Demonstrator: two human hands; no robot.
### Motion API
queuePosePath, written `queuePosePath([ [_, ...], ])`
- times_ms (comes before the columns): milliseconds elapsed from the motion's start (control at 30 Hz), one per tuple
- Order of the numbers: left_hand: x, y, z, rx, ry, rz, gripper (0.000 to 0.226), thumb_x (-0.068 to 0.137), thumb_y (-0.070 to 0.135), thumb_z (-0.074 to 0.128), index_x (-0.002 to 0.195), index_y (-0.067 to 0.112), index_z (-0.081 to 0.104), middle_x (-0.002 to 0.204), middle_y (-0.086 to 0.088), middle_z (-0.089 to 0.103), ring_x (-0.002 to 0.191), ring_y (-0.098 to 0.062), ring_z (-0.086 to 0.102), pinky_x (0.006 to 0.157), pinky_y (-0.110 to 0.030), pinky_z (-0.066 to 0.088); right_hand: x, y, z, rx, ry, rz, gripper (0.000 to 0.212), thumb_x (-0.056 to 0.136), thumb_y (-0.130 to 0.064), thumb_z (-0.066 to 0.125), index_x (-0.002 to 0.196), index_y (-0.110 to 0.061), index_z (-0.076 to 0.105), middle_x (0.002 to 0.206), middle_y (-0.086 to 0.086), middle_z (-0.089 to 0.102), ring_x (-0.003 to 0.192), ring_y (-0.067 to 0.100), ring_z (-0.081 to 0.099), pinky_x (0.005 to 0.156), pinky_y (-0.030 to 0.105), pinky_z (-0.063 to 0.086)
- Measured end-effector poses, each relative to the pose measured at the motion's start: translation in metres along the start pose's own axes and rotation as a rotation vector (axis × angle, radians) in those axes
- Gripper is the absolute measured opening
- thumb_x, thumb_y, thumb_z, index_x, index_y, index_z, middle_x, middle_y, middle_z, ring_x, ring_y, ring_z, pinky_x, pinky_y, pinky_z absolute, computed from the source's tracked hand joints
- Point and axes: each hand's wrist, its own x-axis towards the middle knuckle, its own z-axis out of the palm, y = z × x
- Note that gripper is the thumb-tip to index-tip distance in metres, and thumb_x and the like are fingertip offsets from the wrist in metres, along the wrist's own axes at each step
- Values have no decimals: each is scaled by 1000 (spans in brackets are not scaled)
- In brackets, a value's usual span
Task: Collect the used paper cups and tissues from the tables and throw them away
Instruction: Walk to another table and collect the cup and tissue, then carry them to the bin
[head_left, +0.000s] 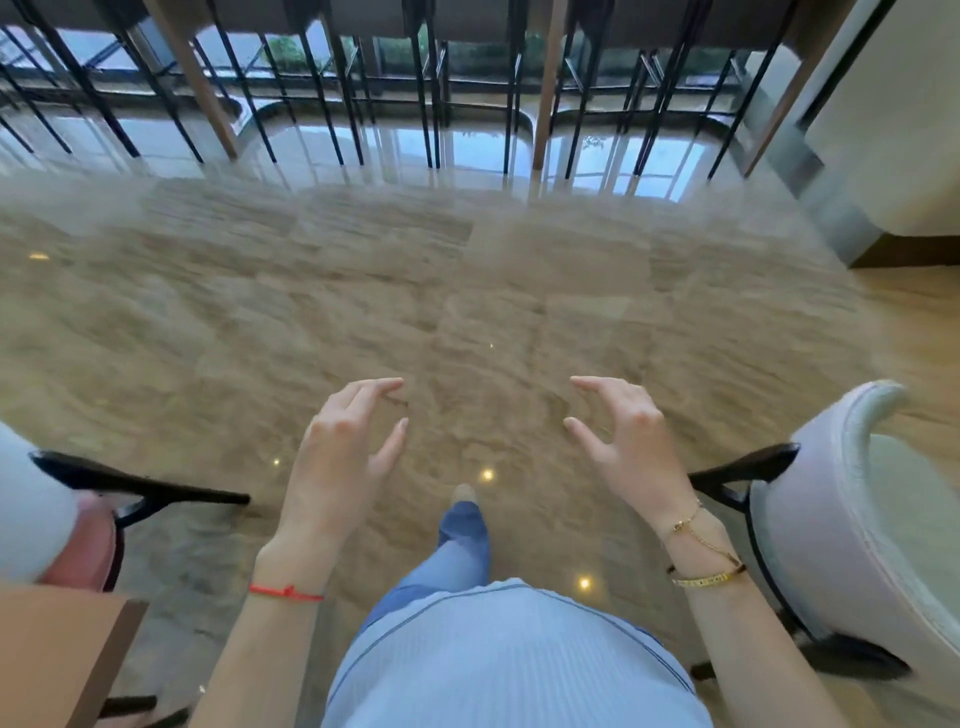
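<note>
— Hands?
— Left hand (343, 447) and right hand (623, 441) both empty, fingers loosely spread, held out over the floor (467, 270).
— Cups, tissues?
— None in view. Only a counter (57, 644) corner at lower left, chairs (852, 519) either side, stools (332, 93) ahead.
— Handling, once found?
— Probably light and crushable: cups by the rim or stacked, gently; tissues soft, simply pinched up.

No cup or tissue in view; both hands bare, fingers loosely curved, above the floor.
</note>
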Motion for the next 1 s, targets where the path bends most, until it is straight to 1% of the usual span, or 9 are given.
queuePosePath([
  [200,165,-27,1,20,-18,63,38,84,14,69,122,15,61,114,0,63,108,-19,59,96,-35,45,163,-6,10,19,67,7,40,83,-18,71,122,-17,61,118,0,63,115,17,51,98,15,31],
  [367,284,-40,9,16,-59,89,38,85,15,69,122,16,61,116,2,62,110,-18,58,97,-34,45,266,2,13,24,96,48,40,83,-18,71,122,-16,61,118,-1,63,115,17,51,98,13,29],
  [567,413,-57,43,10,-84,92,38,85,17,68,123,16,60,116,1,62,110,-18,58,97,-35,45,386,33,26,33,80,76,39,83,-18,71,121,-16,61,117,0,64,113,17,52,96,14,30],
  [700,507,-62,72,9,-82,95,38,85,15,68,122,14,60,116,-1,63,110,-21,59,96,-39,47,482,61,29,31,87,58,40,82,-16,72,120,-14,62,116,2,64,111,20,54,95,15,31],
  [867,642,-51,96,-3,-26,93,37,86,17,67,123,16,60,117,2,62,111,-17,58,97,-34,45,624,90,11,24,89,9,39,82,-15,72,120,-13,62,119,2,64,115,20,53,100,19,32],
  [1000,740,-43,108,-5,14,96,37,87,17,67,123,17,60,118,3,62,111,-15,57,98,-26,42,728,105,-5,14,66,-17,41,84,-18,70,123,-15,60,121,-2,62,118,15,51,101,15,30],
])
